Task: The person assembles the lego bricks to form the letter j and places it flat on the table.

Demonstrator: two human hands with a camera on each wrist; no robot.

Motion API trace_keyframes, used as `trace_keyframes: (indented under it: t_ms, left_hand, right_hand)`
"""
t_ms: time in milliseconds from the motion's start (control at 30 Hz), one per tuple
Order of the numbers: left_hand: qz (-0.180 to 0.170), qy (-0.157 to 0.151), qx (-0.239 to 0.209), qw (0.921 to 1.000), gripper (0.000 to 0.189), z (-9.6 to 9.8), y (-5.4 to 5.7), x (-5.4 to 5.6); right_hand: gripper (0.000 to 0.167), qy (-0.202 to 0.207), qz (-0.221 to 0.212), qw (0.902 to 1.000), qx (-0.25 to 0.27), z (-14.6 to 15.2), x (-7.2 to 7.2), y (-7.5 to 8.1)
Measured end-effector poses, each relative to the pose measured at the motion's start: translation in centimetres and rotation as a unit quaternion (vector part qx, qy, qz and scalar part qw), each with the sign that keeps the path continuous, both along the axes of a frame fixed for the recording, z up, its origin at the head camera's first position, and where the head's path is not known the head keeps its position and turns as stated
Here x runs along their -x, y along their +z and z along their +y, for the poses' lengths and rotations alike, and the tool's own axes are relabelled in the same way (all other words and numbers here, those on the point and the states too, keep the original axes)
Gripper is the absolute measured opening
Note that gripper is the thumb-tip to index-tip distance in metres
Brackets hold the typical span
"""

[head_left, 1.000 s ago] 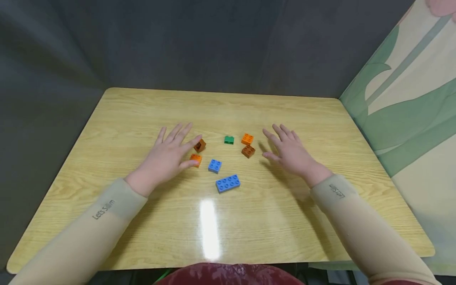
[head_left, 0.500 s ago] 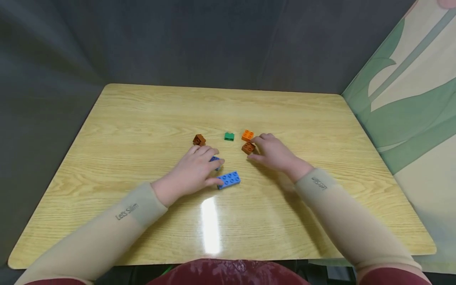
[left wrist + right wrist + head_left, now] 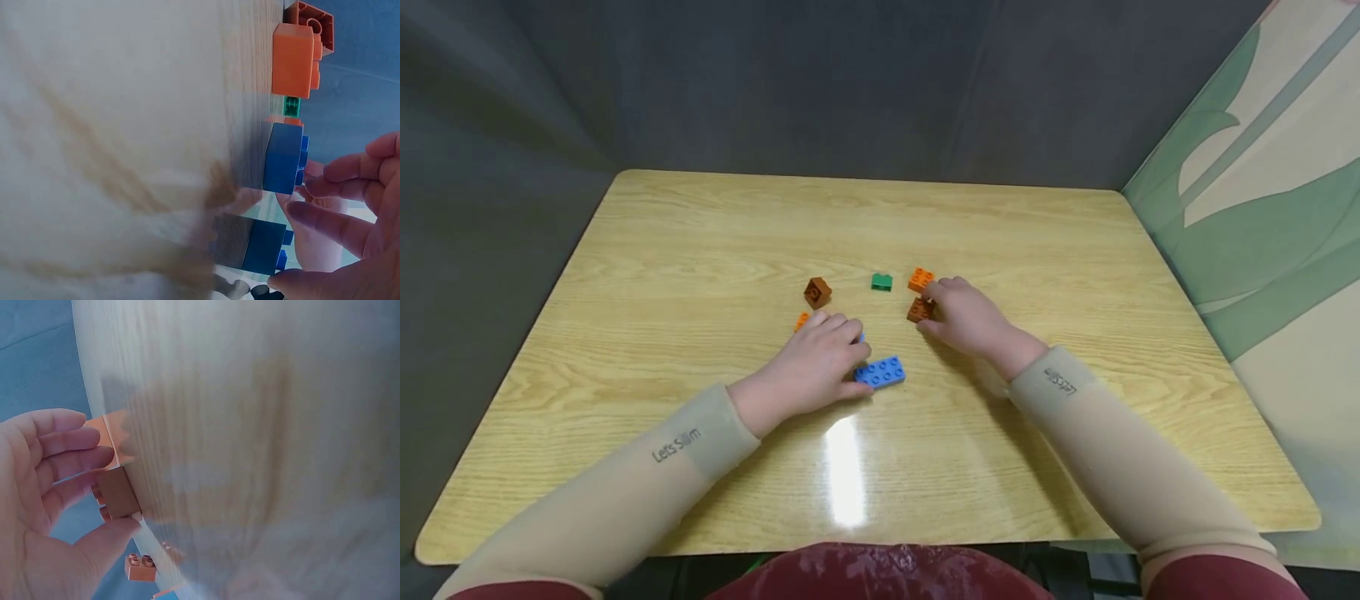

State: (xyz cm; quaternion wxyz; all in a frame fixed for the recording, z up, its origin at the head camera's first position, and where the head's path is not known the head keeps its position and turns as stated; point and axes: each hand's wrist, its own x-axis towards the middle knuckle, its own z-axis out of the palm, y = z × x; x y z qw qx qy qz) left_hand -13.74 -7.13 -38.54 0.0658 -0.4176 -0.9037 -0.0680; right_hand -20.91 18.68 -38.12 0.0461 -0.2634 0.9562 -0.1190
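My left hand (image 3: 808, 362) hovers over the left end of a long blue toy brick (image 3: 882, 372), covering most of a small blue brick (image 3: 861, 338). In the left wrist view its thumb and fingers stay spread, the thumb tip right at the studs of the nearer blue brick (image 3: 257, 247). On the right, thumb and index finger of my right hand (image 3: 966, 321) pinch a brown brick (image 3: 919, 311) by its sides. The other right fingertips lie close to an orange brick (image 3: 921, 279) just behind the brown one.
At the back middle sits a green brick (image 3: 882, 282). Another brown brick (image 3: 817, 292) lies tipped over on the left, with an orange brick (image 3: 802, 320) partly behind my left hand. All are on a wooden table (image 3: 715, 233) before a dark cloth wall (image 3: 850, 92).
My left hand has moved right and nearer, from the left orange and brown bricks to the blue ones. The right hand has come left and closed its fingers around the brown brick.
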Motion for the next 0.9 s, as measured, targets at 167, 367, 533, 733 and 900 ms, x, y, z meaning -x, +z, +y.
trace_keyframes:
  t_ms: [167,367,533,733,900]
  left_hand:
    - [-0.007,-0.004,0.002,1.0,0.032,0.2,0.1,0.0]
    - [-0.008,-0.006,0.007,0.9999,0.033,0.2,0.3,0.0]
    - [-0.013,-0.008,0.004,0.9999,0.033,0.2,0.6,0.0]
    - [-0.027,-0.006,-0.006,0.9996,0.029,0.2,0.9,0.0]
    - [-0.036,-0.002,-0.006,0.9993,0.028,0.2,0.8,0.0]
  right_hand:
    - [0.031,0.004,-0.023,0.9997,0.008,-0.2,-0.3,0.1]
    - [0.029,0.04,-0.058,0.9952,0.068,-0.6,-2.1,1.5]
    - [0.029,0.078,-0.071,0.9882,0.111,-1.1,-3.7,2.8]
    - [0.032,0.116,-0.069,0.9845,0.111,-1.9,-5.0,3.4]
    - [0.032,0.122,-0.064,0.9858,0.096,-2.2,-5.6,3.2]
